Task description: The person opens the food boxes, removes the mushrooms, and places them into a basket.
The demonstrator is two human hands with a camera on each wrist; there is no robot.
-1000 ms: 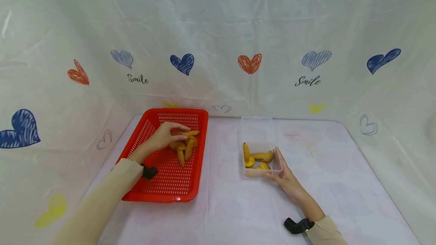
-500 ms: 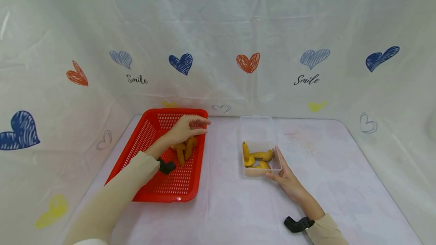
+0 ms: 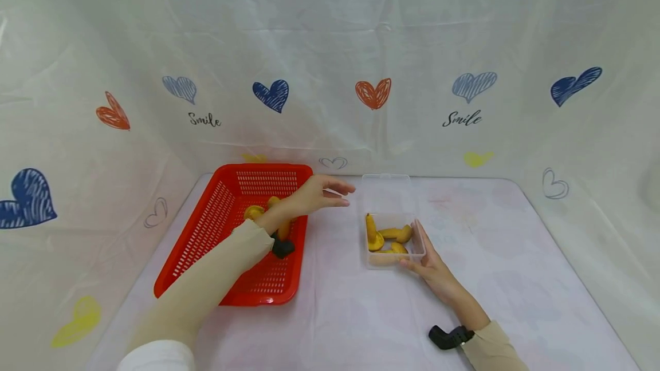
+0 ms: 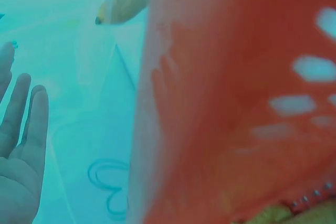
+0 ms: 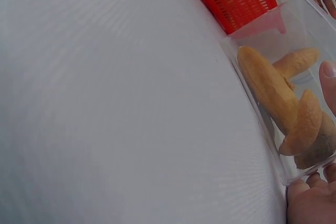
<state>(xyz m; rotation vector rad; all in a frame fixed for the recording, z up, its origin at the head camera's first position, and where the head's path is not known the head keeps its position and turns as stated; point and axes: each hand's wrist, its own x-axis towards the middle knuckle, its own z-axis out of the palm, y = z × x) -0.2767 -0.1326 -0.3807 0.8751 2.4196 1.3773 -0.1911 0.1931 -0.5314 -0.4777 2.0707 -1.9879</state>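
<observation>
In the head view my left hand [image 3: 322, 194] reaches over the right rim of a red basket [image 3: 301, 256], fingers pointing right toward a clear plastic box [image 3: 394, 257]. Its fingers look straight and apart, with nothing visible between them; the left wrist view shows the hand [image 4: 23, 145] palm side, fingers extended. My right hand [image 3: 438, 276] grips the near right corner of the box, thumb at the front. Yellow mushrooms [image 3: 404, 233] lie inside the box. More mushrooms [image 3: 254, 212] lie in the basket, partly hidden by my left arm.
The box's clear lid [image 3: 385, 192] lies open behind it. A pale cloth covers the table [image 3: 340, 314]. A heart-patterned curtain [image 3: 325, 44] stands at the back and sides.
My left hand has lifted from the mushrooms in the basket and moved right, past the basket's rim toward the box. My right hand and the box have stayed in place.
</observation>
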